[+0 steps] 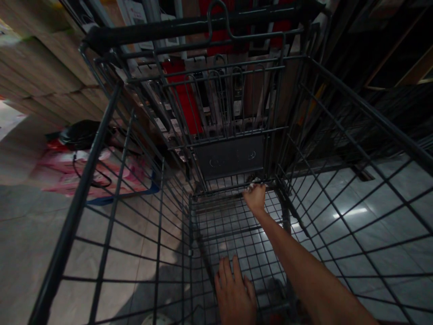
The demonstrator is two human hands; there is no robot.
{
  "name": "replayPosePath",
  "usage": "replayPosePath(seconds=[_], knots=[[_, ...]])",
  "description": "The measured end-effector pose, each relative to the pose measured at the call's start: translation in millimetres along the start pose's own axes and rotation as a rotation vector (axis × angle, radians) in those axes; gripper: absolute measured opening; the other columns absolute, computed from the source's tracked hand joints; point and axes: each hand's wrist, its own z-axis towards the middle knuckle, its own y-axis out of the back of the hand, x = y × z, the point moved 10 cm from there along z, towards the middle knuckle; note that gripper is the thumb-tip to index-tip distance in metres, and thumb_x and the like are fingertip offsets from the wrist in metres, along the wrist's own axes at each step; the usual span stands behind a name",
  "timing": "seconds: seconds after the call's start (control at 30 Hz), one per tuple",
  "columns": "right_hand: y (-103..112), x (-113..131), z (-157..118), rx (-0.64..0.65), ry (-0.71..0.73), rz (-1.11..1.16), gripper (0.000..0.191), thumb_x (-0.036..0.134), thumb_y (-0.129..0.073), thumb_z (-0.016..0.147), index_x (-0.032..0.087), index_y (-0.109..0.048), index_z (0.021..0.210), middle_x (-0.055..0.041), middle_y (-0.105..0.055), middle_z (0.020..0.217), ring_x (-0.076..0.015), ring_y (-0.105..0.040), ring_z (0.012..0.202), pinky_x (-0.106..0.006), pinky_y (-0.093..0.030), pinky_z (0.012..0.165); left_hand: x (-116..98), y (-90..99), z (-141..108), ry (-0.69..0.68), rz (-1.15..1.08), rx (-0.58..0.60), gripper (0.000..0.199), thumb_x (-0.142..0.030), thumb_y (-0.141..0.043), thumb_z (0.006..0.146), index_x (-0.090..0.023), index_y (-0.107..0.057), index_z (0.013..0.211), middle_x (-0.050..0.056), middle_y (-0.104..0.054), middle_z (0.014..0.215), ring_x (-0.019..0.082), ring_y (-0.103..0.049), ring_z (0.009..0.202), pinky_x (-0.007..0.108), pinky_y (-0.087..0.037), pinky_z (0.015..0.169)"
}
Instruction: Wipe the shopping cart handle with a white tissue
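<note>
A black wire shopping cart (221, 234) fills the middle of the view, and I look down into its basket. My right hand (255, 198) reaches to the far end of the basket floor, closed in a fist. A bit of crumpled whitish cloth (252, 185) shows at its fingers, by the bar where the floor meets the end panel. Whether it is cloth or tissue is hard to tell. My left hand (234, 291) is low over the near part of the wire floor, fingers stretched out, holding nothing. A dark plastic plate (232, 158) is on the end panel above my right hand.
Beyond the cart, packaged goods, some red (184, 97), hang on a display. Stacked brown cartons (40, 67) stand at left. Pink packages (111, 171) with a black bag (83, 134) on top sit on the floor. Dark shelving (382, 108) lies to the right.
</note>
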Motion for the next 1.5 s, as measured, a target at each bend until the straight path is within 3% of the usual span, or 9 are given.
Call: replayPosePath(seconds=[0.13,0.3,0.43,0.5,0.6,0.8,1.1,1.23,1.5], knots=[[-5,4,-6,0.074,-0.02,-0.081,0.028,0.008,-0.044,0.083,0.007,-0.064,0.103,-0.0185,-0.06,0.111,-0.0204,-0.062,0.095,-0.025,-0.045,0.082,-1,-2.2,0,-0.012,-0.003,0.019,0.038,-0.019,-0.048,0.08,-0.015,-0.06,0.116,0.012,-0.058,0.12,0.026,-0.045,0.118,0.043,-0.04,0.095],[-20,31,-17,0.282,0.178,-0.138,0.035,0.004,-0.038,0.086,0.011,-0.066,0.104,-0.0146,-0.062,0.11,-0.0175,-0.063,0.094,-0.024,-0.045,0.081,-2,2.0,-1,-0.015,0.014,-0.022,0.038,-0.02,-0.047,0.08,-0.015,-0.061,0.115,0.012,-0.059,0.119,0.026,-0.046,0.116,0.043,-0.04,0.095],[-37,77,-43,0.475,0.424,-0.1,0.032,0.006,-0.044,0.084,0.018,-0.068,0.102,-0.0095,-0.063,0.109,-0.0158,-0.063,0.093,-0.023,-0.045,0.081,-3,2.3,0,-0.02,0.003,-0.025,0.038,-0.019,-0.047,0.079,-0.014,-0.062,0.114,0.013,-0.059,0.118,0.027,-0.046,0.116,0.043,-0.041,0.094],[-36,98,-51,0.468,0.529,-0.11,0.031,0.007,-0.044,0.085,0.018,-0.067,0.103,-0.0089,-0.062,0.11,-0.0162,-0.062,0.094,-0.023,-0.045,0.082,-1,0.9,0,-0.01,-0.003,-0.014,0.038,-0.019,-0.047,0.079,-0.014,-0.062,0.114,0.013,-0.059,0.118,0.027,-0.046,0.117,0.043,-0.041,0.094],[-24,115,-47,0.351,0.649,-0.159,0.03,0.01,-0.04,0.09,0.017,-0.063,0.108,-0.0108,-0.06,0.111,-0.0183,-0.058,0.099,-0.026,-0.044,0.084,1,-1.6,0,0.001,-0.003,0.002,0.038,-0.019,-0.048,0.079,-0.014,-0.061,0.114,0.013,-0.058,0.118,0.027,-0.046,0.116,0.043,-0.041,0.094],[-16,82,-17,0.301,0.698,-0.316,0.031,0.009,-0.037,0.091,0.015,-0.064,0.104,-0.0126,-0.059,0.111,-0.0214,-0.055,0.103,-0.029,-0.043,0.087,2,-2.8,-1,-0.015,-0.004,0.004,0.039,-0.019,-0.047,0.079,-0.016,-0.06,0.116,0.011,-0.059,0.119,0.025,-0.046,0.117,0.042,-0.041,0.094],[6,23,8,0.194,0.44,-0.362,0.032,0.009,-0.035,0.092,0.015,-0.064,0.105,-0.013,-0.059,0.111,-0.0214,-0.056,0.101,-0.027,-0.042,0.083,1,-1.5,0,-0.006,-0.009,-0.022,0.038,-0.02,-0.047,0.079,-0.015,-0.062,0.113,0.012,-0.06,0.117,0.026,-0.046,0.117,0.042,-0.04,0.095],[3,2,9,0.169,0.362,-0.305,0.031,0.007,-0.036,0.091,0.015,-0.063,0.105,-0.0119,-0.059,0.11,-0.0202,-0.057,0.1,-0.027,-0.043,0.084,4,-8.0,-4,0.006,-0.017,-0.033,0.039,-0.021,-0.048,0.078,-0.014,-0.062,0.114,0.013,-0.059,0.119,0.027,-0.045,0.118,0.044,-0.04,0.096],[-17,-3,-6,0.236,0.294,-0.233,0.039,0.007,-0.034,0.091,0.013,-0.058,0.121,-0.0137,-0.06,0.112,-0.0198,-0.059,0.098,-0.027,-0.044,0.087,9,-21.7,-7,-0.021,0.012,-0.031,0.042,-0.022,-0.051,0.076,-0.015,-0.059,0.117,0.013,-0.058,0.121,0.028,-0.045,0.118,0.044,-0.04,0.094]])
